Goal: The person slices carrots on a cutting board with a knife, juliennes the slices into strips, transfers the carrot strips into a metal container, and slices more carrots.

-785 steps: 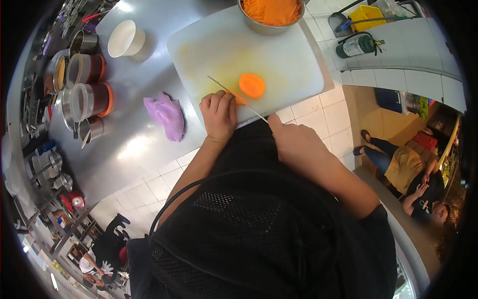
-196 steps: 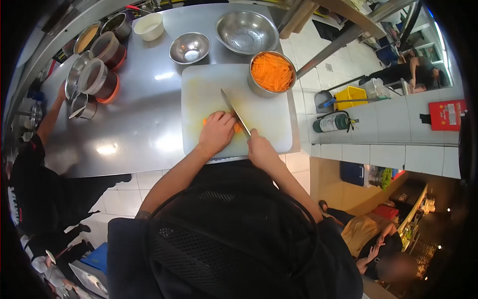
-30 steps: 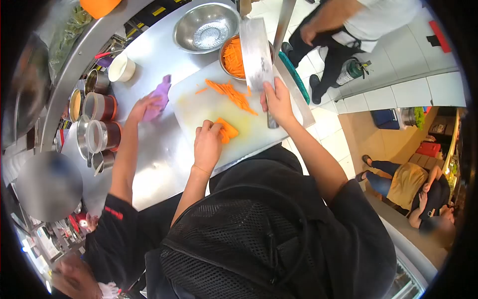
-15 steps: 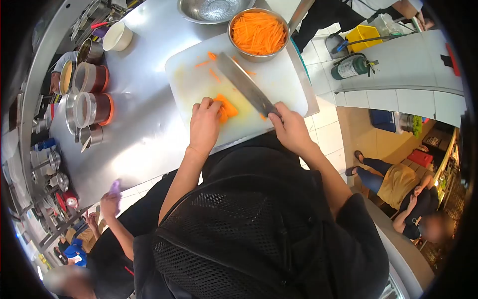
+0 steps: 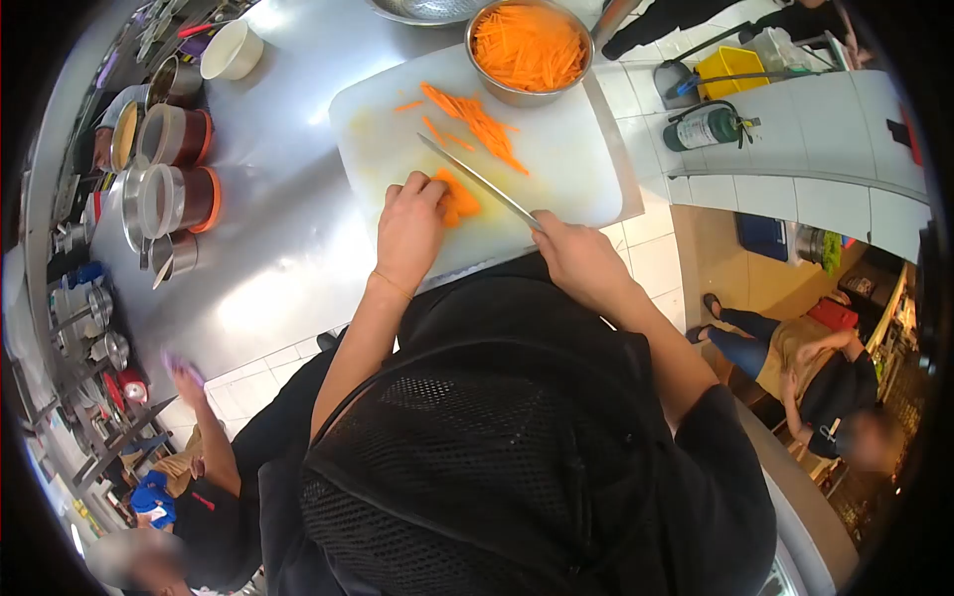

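Tiled floor (image 5: 654,270) flanks steel counter (image 5: 263,209) and cutting board (image 5: 571,164), left hand (image 5: 409,230) curled on carrot (image 5: 458,199), right hand (image 5: 584,263) clenched round knife (image 5: 479,181).

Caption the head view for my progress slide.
Left grip on orange vegetable slices, right grip holding a knife, cut strips lying on the white cutting board, a metal bowl heaped with more nearby.
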### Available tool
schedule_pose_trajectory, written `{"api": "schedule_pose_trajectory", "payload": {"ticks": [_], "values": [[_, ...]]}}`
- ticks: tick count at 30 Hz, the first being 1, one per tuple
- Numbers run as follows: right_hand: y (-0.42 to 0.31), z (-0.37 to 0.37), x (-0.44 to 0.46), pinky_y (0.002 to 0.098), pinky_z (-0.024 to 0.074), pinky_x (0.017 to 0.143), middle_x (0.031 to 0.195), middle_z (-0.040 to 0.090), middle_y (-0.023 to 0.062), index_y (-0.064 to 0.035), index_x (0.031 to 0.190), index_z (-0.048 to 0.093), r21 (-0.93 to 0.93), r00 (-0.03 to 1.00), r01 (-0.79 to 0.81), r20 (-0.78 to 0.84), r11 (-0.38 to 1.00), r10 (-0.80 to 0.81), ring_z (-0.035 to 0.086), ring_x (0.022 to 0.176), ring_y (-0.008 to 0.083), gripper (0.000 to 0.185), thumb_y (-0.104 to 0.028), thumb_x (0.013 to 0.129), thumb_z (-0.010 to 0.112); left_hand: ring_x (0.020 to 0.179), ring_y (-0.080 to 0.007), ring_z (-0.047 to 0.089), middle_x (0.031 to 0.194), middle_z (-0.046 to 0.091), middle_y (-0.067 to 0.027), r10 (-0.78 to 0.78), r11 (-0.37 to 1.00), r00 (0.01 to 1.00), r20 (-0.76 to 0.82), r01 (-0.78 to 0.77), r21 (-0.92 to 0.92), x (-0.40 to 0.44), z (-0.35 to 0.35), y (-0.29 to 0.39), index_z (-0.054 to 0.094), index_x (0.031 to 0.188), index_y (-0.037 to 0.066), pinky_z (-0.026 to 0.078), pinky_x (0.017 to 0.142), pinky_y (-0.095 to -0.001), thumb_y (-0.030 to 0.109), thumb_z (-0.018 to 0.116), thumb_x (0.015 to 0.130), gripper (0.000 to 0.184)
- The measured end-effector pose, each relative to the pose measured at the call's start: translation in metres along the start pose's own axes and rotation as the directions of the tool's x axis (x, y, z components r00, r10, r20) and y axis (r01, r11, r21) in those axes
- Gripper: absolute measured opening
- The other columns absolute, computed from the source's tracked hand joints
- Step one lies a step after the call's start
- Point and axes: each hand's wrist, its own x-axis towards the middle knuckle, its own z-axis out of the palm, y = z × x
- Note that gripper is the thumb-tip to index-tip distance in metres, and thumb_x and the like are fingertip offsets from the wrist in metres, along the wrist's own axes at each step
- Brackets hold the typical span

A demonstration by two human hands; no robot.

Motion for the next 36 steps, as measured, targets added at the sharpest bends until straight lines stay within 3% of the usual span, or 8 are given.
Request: {"api": "schedule_pose_trajectory", "payload": {"ticks": [8, 16, 21, 24, 27, 30, 33, 36], "values": [[-0.045, -0.018, -0.023, 0.0591, 0.0533, 0.069, 0.077, 0.068, 0.0286, 0.0032, 0.118, 0.051, -0.136, 0.979, 0.016, 0.205, 0.991, 0.013, 0.067, 0.073, 0.0501, 0.022, -0.009, 0.100, 0.054, 0.094, -0.0360, 0.060, 0.108, 0.065, -0.0086, -0.031, 0.999, 0.996, 0.088, 0.034, -0.029, 0.006, -0.006, -0.002, 0.074, 0.111, 0.009, 0.054, 0.087, -0.0448, 0.003, 0.067, 0.087, 0.026], [-0.022, 0.041, 0.049, 0.0607, 0.0532, 0.069, 0.080, 0.068, 0.0291, 0.0040, 0.116, 0.047, -0.099, 0.989, 0.142, -0.018, 0.985, -0.145, 0.068, 0.075, 0.0503, 0.022, -0.008, 0.098, 0.052, 0.094, -0.0367, 0.060, 0.114, 0.065, -0.0086, -0.040, 0.999, 0.988, 0.151, 0.040, 0.006, 0.005, -0.005, -0.005, 0.074, 0.119, 0.009, 0.054, 0.089, -0.0451, 0.003, 0.066, 0.088, 0.032], [-0.061, 0.000, 0.001, 0.0617, 0.0528, 0.073, 0.081, 0.068, 0.0296, 0.0031, 0.112, 0.048, -0.060, 0.987, 0.060, 0.151, 0.996, -0.050, 0.068, 0.080, 0.0508, 0.017, -0.008, 0.100, 0.050, 0.094, -0.0371, 0.060, 0.113, 0.065, -0.0098, 0.030, 0.999, 0.999, 0.043, -0.028, -0.039, 0.004, 0.003, -0.012, 0.074, 0.114, 0.008, 0.054, 0.089, -0.0450, 0.004, 0.066, 0.090, 0.026], [-0.019, 0.052, 0.033, 0.0608, 0.0529, 0.073, 0.080, 0.067, 0.0299, 0.0036, 0.112, 0.047, -0.083, 0.999, 0.032, 0.032, 0.996, -0.030, 0.068, 0.080, 0.0509, 0.016, -0.006, 0.099, 0.049, 0.094, -0.0373, 0.060, 0.112, 0.066, -0.0100, -0.019, 0.998, 0.996, 0.083, 0.024, -0.058, 0.003, -0.001, -0.008, 0.074, 0.113, 0.007, 0.053, 0.088, -0.0451, 0.003, 0.066, 0.090, 0.025], [-0.035, 0.036, 0.054, 0.0609, 0.0531, 0.073, 0.080, 0.067, 0.0303, 0.0038, 0.112, 0.047, -0.051, 0.991, 0.135, -0.006, 0.989, -0.136, 0.068, 0.079, 0.0510, 0.017, -0.003, 0.096, 0.049, 0.094, -0.0374, 0.060, 0.109, 0.065, -0.0101, -0.015, 0.997, 0.997, 0.071, 0.021, -0.074, 0.004, -0.004, -0.008, 0.073, 0.112, 0.007, 0.053, 0.088, -0.0459, 0.002, 0.067, 0.088, 0.025], [-0.066, -0.004, 0.000, 0.0613, 0.0530, 0.073, 0.079, 0.067, 0.0299, 0.0047, 0.113, 0.047, -0.047, 0.992, 0.080, 0.099, 0.996, -0.075, 0.067, 0.077, 0.0514, 0.020, -0.002, 0.094, 0.051, 0.094, -0.0373, 0.059, 0.107, 0.063, -0.0102, 0.006, 0.993, 1.000, 0.008, -0.005, -0.122, 0.003, 0.001, -0.011, 0.073, 0.111, 0.008, 0.053, 0.088, -0.0465, 0.002, 0.068, 0.086, 0.026], [-0.018, 0.055, 0.028, 0.0614, 0.0533, 0.073, 0.079, 0.067, 0.0302, 0.0051, 0.115, 0.047, -0.031, 1.000, 0.012, 0.025, 0.999, -0.012, 0.067, 0.078, 0.0517, 0.022, -0.002, 0.094, 0.050, 0.095, -0.0375, 0.060, 0.112, 0.065, -0.0100, -0.046, 0.996, 0.998, 0.050, 0.050, -0.075, 0.002, 0.001, -0.008, 0.073, 0.114, 0.008, 0.053, 0.089, -0.0463, 0.002, 0.068, 0.087, 0.028], [-0.030, 0.051, 0.056, 0.0616, 0.0533, 0.075, 0.082, 0.068, 0.0311, 0.0050, 0.118, 0.047, -0.018, 0.996, 0.091, -0.021, 0.996, -0.092, 0.068, 0.080, 0.0521, 0.025, -0.002, 0.094, 0.048, 0.096, -0.0379, 0.061, 0.117, 0.066, -0.0097, -0.055, 0.995, 0.995, 0.079, 0.062, -0.081, 0.002, 0.000, -0.009, 0.073, 0.114, 0.008, 0.053, 0.090, -0.0458, 0.002, 0.068, 0.087, 0.028]]}}
